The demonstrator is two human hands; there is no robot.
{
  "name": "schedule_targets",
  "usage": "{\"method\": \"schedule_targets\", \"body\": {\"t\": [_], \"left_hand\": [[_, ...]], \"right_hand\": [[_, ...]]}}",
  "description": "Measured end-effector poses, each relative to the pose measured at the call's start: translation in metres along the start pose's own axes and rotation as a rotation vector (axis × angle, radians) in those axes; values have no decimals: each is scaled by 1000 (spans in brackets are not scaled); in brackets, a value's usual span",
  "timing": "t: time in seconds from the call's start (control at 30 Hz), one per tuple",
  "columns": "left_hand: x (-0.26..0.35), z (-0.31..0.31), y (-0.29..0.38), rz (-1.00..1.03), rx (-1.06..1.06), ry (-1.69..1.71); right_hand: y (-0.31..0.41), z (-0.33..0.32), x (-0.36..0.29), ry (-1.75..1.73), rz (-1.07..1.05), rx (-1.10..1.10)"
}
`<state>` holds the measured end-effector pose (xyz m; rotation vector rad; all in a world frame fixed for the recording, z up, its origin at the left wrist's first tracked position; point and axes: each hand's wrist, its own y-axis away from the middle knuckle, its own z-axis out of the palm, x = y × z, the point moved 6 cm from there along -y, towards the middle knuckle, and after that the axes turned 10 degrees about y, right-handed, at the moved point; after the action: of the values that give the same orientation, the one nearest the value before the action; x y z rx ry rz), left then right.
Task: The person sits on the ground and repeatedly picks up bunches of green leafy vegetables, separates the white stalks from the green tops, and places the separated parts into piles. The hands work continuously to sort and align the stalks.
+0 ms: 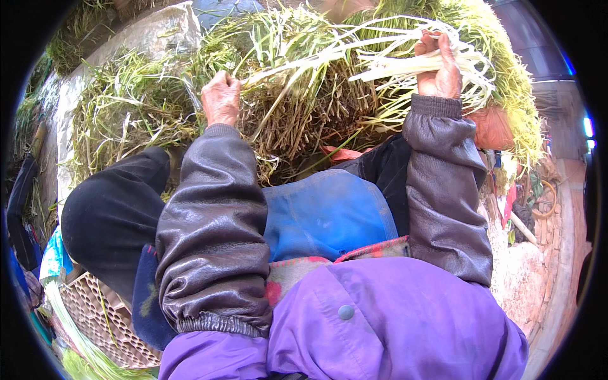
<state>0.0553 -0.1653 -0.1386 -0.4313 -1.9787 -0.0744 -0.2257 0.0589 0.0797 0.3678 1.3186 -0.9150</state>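
My right hand (441, 71) is curled around a bunch of long, pale, chive-like stalks (394, 66), the thumb and fingers pointing up. Their thin leaves hang down past the far side of the wrist. My left hand (222, 98), closed in a fist, grips the end of a pale stalk (294, 62) that stretches across toward the right hand. Below and between the hands lies a heap of uprooted green-yellow plants, its brown roots (313, 109) facing me. Loose withered leaves (128, 104) cover the heap's left part.
A pile of yellow-green leaves (515, 95) rises at the right. A pale sheet (156, 35) lies under the plants at the upper left. At the lower left are a brown honeycomb-holed block (104, 313) and more pale stalks (80, 335). A blue apron (327, 209) covers my lap.
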Motion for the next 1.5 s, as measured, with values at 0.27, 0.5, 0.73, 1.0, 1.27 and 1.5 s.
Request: {"method": "schedule_targets", "body": {"t": [0.27, 0.5, 0.73, 1.0, 1.27, 1.5], "left_hand": [[-41, -18, 8, -193, -43, -304], [76, -6, -18, 186, -145, -361], [161, 35, 29, 87, -791, 687], [184, 28, 30, 172, -717, 624], [194, 27, 39, 315, -704, 612], [79, 66, 38, 86, -686, -192]], "right_hand": [[-22, -41, -31, -200, -76, -21], [-18, -22, 10, -189, 90, -55], [-11, -1, 24, -295, 212, -148], [0, 17, 32, -243, 276, -154], [29, 46, 56, 74, 338, -260], [-1, 9, 43, -71, 253, -43]]}}
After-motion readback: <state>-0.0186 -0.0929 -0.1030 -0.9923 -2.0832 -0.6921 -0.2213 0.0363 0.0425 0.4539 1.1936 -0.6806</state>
